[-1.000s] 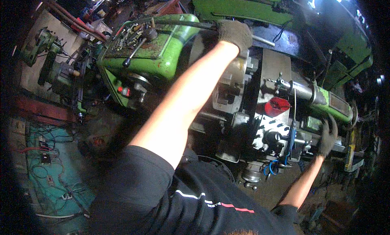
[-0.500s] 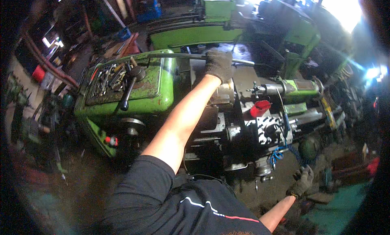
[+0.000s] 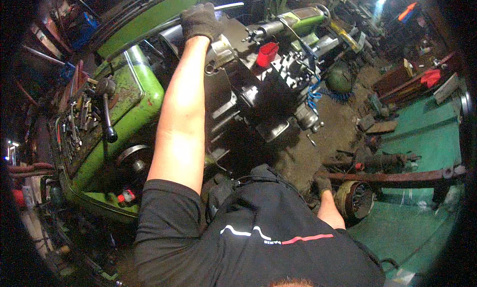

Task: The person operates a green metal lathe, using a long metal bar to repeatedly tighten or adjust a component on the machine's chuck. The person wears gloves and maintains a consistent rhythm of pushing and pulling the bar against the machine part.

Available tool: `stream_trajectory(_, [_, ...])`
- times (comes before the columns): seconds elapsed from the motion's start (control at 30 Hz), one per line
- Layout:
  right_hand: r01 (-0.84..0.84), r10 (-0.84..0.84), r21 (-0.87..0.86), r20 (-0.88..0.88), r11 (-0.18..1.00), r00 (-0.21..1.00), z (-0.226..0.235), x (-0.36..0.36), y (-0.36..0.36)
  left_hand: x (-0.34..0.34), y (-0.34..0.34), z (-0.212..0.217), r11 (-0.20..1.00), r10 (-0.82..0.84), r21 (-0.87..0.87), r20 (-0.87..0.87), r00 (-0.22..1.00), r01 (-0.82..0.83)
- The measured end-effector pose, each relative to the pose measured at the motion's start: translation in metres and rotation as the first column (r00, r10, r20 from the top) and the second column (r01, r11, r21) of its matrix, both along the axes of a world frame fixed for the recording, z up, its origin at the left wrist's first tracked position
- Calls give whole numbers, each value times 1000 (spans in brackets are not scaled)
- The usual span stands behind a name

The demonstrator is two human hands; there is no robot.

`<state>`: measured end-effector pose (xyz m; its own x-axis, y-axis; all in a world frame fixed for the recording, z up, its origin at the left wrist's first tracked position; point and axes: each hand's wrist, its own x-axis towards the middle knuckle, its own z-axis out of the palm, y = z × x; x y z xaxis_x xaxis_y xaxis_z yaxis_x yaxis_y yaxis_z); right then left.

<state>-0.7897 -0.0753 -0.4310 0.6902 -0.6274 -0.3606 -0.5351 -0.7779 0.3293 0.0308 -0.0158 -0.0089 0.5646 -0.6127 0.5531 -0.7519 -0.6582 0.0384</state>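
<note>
My left hand [image 3: 201, 24], in a dark work glove, is reached out over the lathe. Its fingers are closed round a long metal rod [image 3: 230, 6], which sticks out on both sides of the fist. Beneath that arm lie the lathe's chuck area and carriage, with a red cup [image 3: 267, 54] beside the tool post. Low on my right side, my gloved right hand [image 3: 323, 184] is at the near end of a long rusty bar [image 3: 397, 177], beside a round metal drum [image 3: 354, 200]. Its fingers are small and dark, and whether they grip the bar is unclear.
The green headstock [image 3: 149, 83] carries a lever [image 3: 109, 120] and a tray of wrenches [image 3: 82, 119]. The tailstock [image 3: 303, 20] stands at the far end. A blue coiled hose [image 3: 314, 96] hangs by the carriage. Metal parts lie on the green bench [image 3: 422, 123] at right.
My view has swung toward the right. My right hand, loosely open earlier, has come down beside the rusty bar. My left hand still holds the rod over the lathe.
</note>
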Motion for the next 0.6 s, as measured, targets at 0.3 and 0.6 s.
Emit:
stream_trajectory(0.3, [721,-862,493,141,487,486,-26,-56,132,-11,-11,-7,999,-48,18,61,997,47])
stream_trajectory(0.6, [682,-840,496,245,538,484,56,9,60,7,-7,-27,999,-26,33,58,998,24])
